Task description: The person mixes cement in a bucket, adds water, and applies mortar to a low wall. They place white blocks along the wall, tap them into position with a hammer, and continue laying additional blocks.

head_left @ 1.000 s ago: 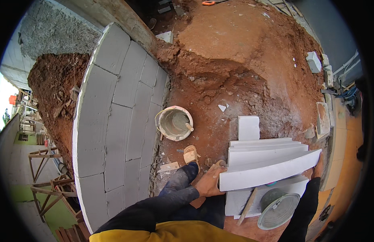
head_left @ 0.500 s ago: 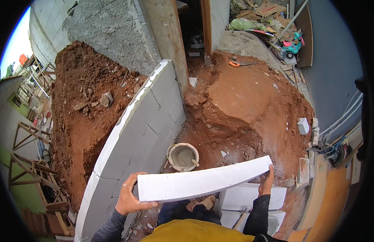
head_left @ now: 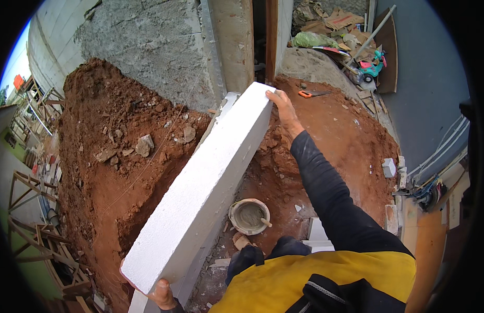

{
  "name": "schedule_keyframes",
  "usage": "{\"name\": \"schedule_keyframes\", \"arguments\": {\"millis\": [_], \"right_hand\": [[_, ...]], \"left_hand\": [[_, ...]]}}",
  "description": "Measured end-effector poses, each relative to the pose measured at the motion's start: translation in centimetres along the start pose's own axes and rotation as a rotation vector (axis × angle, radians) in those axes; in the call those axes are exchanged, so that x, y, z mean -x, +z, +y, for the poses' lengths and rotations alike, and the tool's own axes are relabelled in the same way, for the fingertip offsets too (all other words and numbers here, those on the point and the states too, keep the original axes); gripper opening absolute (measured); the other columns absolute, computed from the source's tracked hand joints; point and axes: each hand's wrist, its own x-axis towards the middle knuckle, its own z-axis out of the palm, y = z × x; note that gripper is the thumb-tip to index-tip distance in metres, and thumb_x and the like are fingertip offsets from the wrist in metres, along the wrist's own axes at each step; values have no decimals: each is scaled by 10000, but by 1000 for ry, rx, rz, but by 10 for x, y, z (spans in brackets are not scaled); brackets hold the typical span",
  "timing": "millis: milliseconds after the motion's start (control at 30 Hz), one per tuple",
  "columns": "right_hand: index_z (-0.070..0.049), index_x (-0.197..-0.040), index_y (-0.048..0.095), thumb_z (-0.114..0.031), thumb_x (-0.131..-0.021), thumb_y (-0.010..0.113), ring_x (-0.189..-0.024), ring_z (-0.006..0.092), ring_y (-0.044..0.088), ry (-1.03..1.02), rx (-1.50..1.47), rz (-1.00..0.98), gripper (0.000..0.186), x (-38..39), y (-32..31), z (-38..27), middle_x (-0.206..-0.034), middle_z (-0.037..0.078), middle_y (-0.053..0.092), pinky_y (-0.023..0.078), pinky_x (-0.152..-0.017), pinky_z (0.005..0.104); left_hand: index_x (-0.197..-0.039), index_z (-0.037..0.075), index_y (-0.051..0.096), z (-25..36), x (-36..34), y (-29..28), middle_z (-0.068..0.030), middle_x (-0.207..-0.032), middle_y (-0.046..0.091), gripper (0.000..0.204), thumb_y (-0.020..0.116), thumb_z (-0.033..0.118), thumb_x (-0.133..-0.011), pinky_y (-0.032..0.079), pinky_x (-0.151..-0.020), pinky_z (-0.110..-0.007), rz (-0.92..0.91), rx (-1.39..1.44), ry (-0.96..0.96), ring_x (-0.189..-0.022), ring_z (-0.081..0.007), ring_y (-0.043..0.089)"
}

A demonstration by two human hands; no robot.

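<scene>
A long white lightweight concrete block (head_left: 200,188) is held slantwise over the low block wall (head_left: 195,263), hiding most of the wall's top. My right hand (head_left: 286,113) grips its far end, fingers bent over the corner. At the near end, my left hand (head_left: 162,295) has its thumb against the side; its other fingers are hidden underneath. Whether the block rests on the wall or is just above it, I cannot tell. To its right stands a round bucket (head_left: 233,216) of grey mortar, with a tool's wooden handle (head_left: 266,223) sticking out.
Red soil is heaped left of the wall (head_left: 111,151), with loose stones. Beyond my right arm lies an orange-handled saw (head_left: 306,94) on more soil. White blocks (head_left: 319,229) sit beside my legs. A rough plastered wall (head_left: 148,47) and a door frame (head_left: 272,36) stand ahead.
Both hands have swung the block from crosswise before me to lengthwise over the wall at left. My right arm now reaches far forward; my left hand has moved down toward the lower edge.
</scene>
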Motion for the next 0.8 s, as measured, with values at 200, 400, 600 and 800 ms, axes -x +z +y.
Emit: {"name": "schedule_keyframes", "arguments": {"millis": [200,400,600,800], "right_hand": [[23,-1414,528,-443,-926,744,-1145,250,596,-1,-87,-152,709,-110,85,-25,-1236,183,616,469,-991,391],[-3,-1432,518,-445,-954,699,-1280,297,520,62,-102,-164,676,-185,108,-9,-1331,201,568,364,-1119,459],[11,-1434,484,-375,-967,684,-1205,294,574,131,-81,-119,638,-231,113,25,-1309,206,589,448,-1033,452],[30,-1337,542,-332,-975,659,-1150,294,597,188,-139,-122,525,-239,113,41,-1245,196,613,462,-993,451]], "left_hand": [[-1535,61,415,-14,-55,76,-159,-1365,524,1122,845,646,-679,410,-1128,-545,85,137,141,-1340,-349,515],[-1557,61,414,9,-95,163,-165,-1393,530,1116,836,598,-674,410,-1135,-554,185,224,233,-1339,-351,523],[-1576,28,384,4,-114,212,-185,-1425,520,1108,830,533,-697,412,-1130,-555,151,212,194,-1345,-354,522],[-1517,19,418,-21,-117,231,-171,-1341,542,1030,828,536,-726,438,-1078,-532,173,181,202,-1275,-336,555]]}}
